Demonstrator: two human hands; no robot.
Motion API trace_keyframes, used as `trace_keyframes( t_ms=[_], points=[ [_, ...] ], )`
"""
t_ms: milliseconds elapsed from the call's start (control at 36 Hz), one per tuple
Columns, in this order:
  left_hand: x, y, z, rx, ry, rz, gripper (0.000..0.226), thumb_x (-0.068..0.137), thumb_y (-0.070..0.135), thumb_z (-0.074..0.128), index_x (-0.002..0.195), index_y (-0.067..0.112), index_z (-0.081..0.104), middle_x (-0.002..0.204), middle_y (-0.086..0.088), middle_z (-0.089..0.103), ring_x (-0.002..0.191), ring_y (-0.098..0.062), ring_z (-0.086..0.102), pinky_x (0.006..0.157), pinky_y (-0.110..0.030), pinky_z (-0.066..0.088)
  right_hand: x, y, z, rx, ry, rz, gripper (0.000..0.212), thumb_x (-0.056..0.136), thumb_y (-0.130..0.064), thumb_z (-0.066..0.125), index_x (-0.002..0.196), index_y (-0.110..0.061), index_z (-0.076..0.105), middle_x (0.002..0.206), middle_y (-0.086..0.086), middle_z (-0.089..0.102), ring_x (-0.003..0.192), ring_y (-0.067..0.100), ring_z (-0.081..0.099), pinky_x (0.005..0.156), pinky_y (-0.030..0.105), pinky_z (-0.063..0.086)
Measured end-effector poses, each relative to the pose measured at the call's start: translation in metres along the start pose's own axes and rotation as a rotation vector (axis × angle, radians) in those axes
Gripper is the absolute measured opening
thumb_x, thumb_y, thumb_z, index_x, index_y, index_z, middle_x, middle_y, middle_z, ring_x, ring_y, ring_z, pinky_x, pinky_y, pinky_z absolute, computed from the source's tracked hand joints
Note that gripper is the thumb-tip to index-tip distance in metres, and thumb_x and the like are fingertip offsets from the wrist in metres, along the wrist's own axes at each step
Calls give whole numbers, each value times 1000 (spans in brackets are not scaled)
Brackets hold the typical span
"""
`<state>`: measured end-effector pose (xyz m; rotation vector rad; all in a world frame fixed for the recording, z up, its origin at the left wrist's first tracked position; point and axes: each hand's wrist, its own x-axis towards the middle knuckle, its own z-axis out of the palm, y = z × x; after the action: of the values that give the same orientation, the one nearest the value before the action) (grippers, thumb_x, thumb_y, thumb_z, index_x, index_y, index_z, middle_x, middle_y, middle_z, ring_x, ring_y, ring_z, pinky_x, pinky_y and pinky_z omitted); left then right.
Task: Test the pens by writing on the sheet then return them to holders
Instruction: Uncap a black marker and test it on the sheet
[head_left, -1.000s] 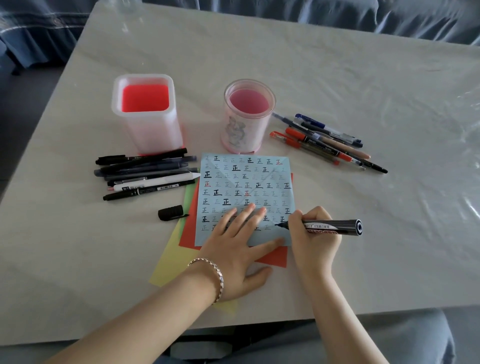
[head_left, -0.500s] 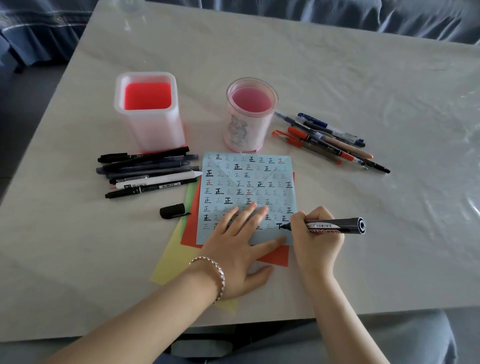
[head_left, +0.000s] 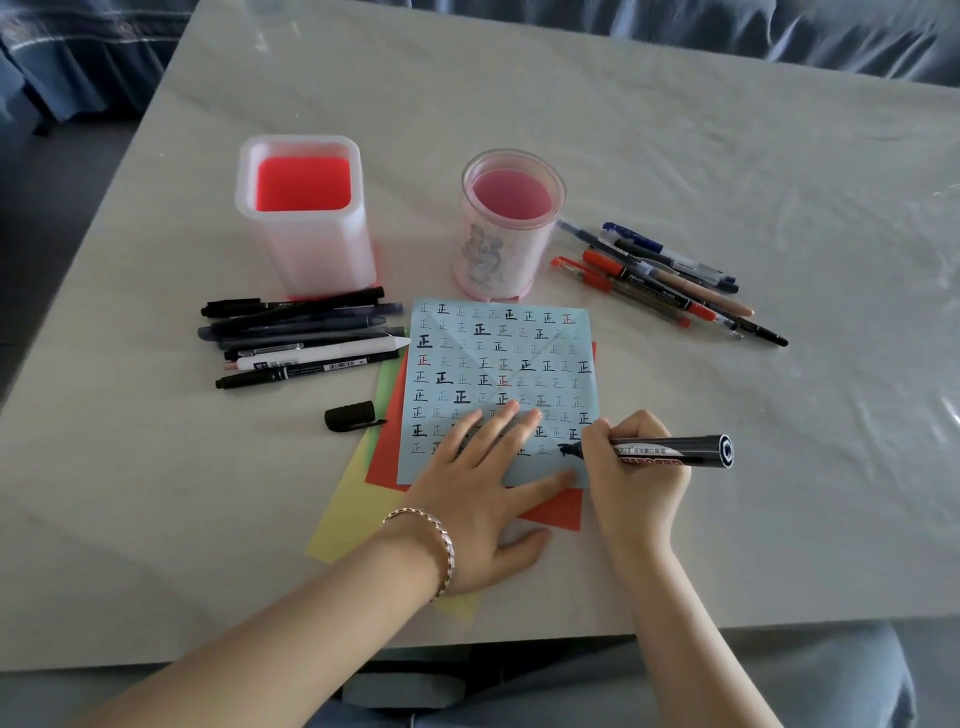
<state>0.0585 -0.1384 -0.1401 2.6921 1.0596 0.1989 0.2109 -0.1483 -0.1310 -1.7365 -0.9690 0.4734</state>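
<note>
Head view, looking down at a black marker (head_left: 670, 451) gripped in the right hand (head_left: 631, 467), thumb and curled fingers closed round the front of the barrel, butt end sticking out to the right. Tip down on the bottom right corner of the blue sheet (head_left: 498, 358), right on a dark mark. Pretty much filled already with rows of the same little character, mostly black and grey plus a few in red. Pinned flat by the left hand (head_left: 478, 488), fingers (head_left: 501, 423) straight and spread over the lower rows, thumb out along the bottom edge, not gripping anything. Thin bracelet (head_left: 441, 540) on that wrist.

Underneath, fanned out a bit: red sheet (head_left: 556, 512), a sliver of green sheet (head_left: 387, 379), then yellow sheet (head_left: 348, 519) poking out bottom left under the left wrist. Just left of the stack, a loose black cap (head_left: 350, 415) lying on its side, clip reaching toward the red edge.

Further back, two holders standing upright: square holder (head_left: 311, 249), frosted with a red bottom, on the left, and round holder (head_left: 498, 249), clear with a pink bottom and a printed picture, just behind the top edge of the blue sheet.

Left pile of pens (head_left: 301, 332) lying in front of the square one, mostly black and dark, one white. Right pile of pens (head_left: 665, 280) beside the round one, a red, blue and black mix angled away to the right. All sitting on a pale marbled table (head_left: 727, 156), with blue fabric (head_left: 78, 52) past the far edge
</note>
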Motion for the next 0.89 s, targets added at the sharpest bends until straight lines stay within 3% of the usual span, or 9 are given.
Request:
trace_keyframes(
  t_ms=[250,611,722,889],
  points=[
    [0,0,0,-4,2,4,48,82,53,37,126,37,51,146,-18,34,135,-35,27,106,-49,15,-2,-5,-2,116,64,19,24,65,-9,52,50,-14,34,39,-14,42,40,1,35,44,10,29],
    [0,-1,1,9,-1,13,49,84,52,37,130,40,46,148,-18,30,137,-36,24,106,-50,14,-2,-1,0,25,-21,5,24,67,-15,54,49,-16,38,43,-11,47,42,2,42,45,9,32],
    [-1,-2,2,4,7,19,48,84,52,38,129,39,48,147,-18,30,137,-36,23,107,-49,13,-2,-2,-1,-7,69,21,24,66,-15,52,50,-14,34,43,-6,36,43,6,35,43,13,28],
    [-1,-2,2,3,24,26,47,83,52,38,127,39,49,146,-18,33,136,-35,25,107,-48,13,0,-3,-2,44,115,55,35,72,1,56,50,-14,33,39,-8,37,41,3,32,44,13,27]
  ],
)
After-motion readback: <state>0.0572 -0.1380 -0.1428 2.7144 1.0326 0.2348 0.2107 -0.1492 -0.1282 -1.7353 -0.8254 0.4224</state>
